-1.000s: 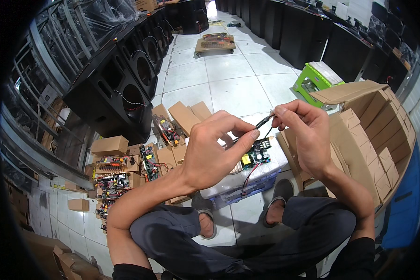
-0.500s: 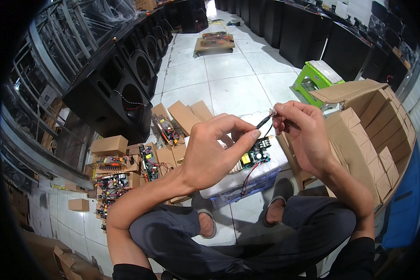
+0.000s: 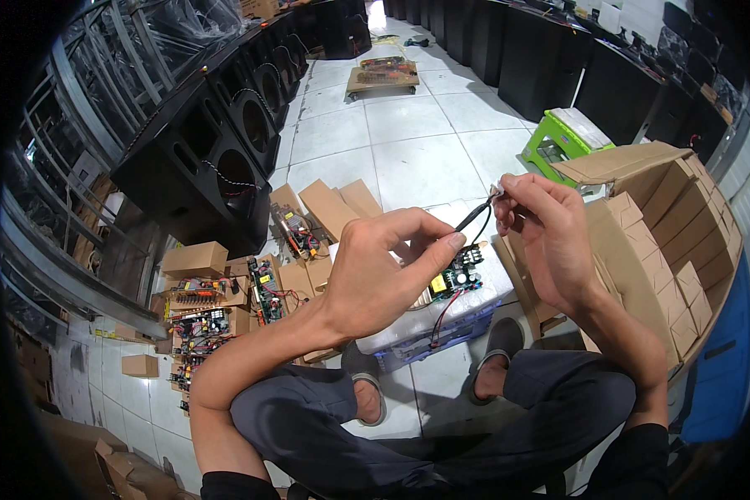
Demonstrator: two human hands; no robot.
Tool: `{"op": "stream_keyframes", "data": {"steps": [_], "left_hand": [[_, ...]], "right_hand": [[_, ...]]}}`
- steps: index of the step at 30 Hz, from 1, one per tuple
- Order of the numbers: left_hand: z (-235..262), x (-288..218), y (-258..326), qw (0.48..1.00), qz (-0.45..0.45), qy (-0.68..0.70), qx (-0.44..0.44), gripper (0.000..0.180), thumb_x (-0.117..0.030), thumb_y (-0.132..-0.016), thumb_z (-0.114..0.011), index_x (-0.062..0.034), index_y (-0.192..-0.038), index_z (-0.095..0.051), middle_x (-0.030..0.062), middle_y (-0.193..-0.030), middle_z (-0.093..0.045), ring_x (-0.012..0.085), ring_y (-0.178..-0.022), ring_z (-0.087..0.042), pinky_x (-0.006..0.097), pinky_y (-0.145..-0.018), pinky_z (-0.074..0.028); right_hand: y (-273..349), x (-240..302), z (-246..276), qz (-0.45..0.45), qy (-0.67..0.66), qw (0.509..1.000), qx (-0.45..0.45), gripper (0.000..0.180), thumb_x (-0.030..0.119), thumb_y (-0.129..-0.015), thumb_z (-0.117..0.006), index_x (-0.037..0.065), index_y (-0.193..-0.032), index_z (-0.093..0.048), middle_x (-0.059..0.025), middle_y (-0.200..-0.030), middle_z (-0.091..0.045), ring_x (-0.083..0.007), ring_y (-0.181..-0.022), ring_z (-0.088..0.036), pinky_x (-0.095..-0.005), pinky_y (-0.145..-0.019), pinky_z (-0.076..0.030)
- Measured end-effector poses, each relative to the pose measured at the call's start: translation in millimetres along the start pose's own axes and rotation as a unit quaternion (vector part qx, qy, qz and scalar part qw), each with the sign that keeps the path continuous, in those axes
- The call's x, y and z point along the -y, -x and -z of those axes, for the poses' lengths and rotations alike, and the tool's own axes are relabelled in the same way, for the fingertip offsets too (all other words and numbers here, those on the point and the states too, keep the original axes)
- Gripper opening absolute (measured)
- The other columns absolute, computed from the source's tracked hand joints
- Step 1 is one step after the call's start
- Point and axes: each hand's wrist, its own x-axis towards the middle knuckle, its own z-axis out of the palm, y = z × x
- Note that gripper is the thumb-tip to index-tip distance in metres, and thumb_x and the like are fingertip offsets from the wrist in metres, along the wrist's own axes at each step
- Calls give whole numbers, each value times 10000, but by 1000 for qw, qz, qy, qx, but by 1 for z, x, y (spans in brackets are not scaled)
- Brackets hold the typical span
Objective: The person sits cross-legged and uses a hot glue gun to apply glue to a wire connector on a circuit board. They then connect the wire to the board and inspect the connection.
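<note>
My left hand pinches a black cable between thumb and forefinger. At the cable's upper end, my right hand grips a small white connector with its fingertips. Below the hands a green circuit board with a yellow part and black blocks rests on a white foam slab, partly hidden by my left hand. Dark and red wires hang from the board over the slab's front edge. Under the slab is a blue-purple plastic support.
Several circuit boards and brown cartons lie to the left. Black speaker cabinets line both sides. A large open carton of small boxes stands right, near a green stool. A low wheeled board sits farther off.
My right hand has shifted slightly up and to the right with the connector, and more of the cable shows between the hands. The left hand has hardly moved.
</note>
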Motion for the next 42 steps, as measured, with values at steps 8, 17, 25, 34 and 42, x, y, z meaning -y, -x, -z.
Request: {"op": "stream_keyframes", "data": {"steps": [8,17,25,34,42], "left_hand": [[-1,3,0,1000,-4,11,-18,139,-72,-870,-670,54,-922,-695,93,-773,-700,87,-644,-623,231,-563,-486],[0,4,0,998,37,30,-39,179,-120,-916,-623,46,-949,-684,53,-717,-662,67,-642,-595,220,-573,-474],[1,7,0,998,35,44,-41,220,-158,-928,-605,41,-968,-689,45,-691,-654,50,-620,-570,219,-537,-435],[1,5,-1,998,40,24,-39,218,-155,-911,-628,44,-977,-686,92,-787,-683,91,-702,-626,242,-583,-491],[-1,2,-1,997,-57,-15,-57,269,-111,-834,-722,18,-1065,-673,103,-905,-690,115,-779,-647,235,-658,-522]], "right_hand": [[0,-2,-1,21,18,999,-31,252,197,-928,-598,-47,-925,-662,-72,-813,-634,-80,-715,-513,-232,-663,-415],[1,-5,-3,100,121,987,-21,235,97,-940,-587,-45,-1123,-627,-88,-994,-666,-83,-839,-566,-228,-716,-456],[2,-3,-3,123,152,981,0,236,121,-938,-612,-18,-1127,-638,-61,-964,-669,-67,-801,-548,-219,-694,-452],[5,-2,-4,149,147,978,2,192,128,-938,-620,-43,-1023,-639,-52,-915,-661,-56,-754,-520,-207,-682,-439],[10,-5,-9,209,180,960,50,132,85,-915,-620,-29,-977,-645,-59,-924,-657,-86,-799,-573,-231,-690,-454]]}}
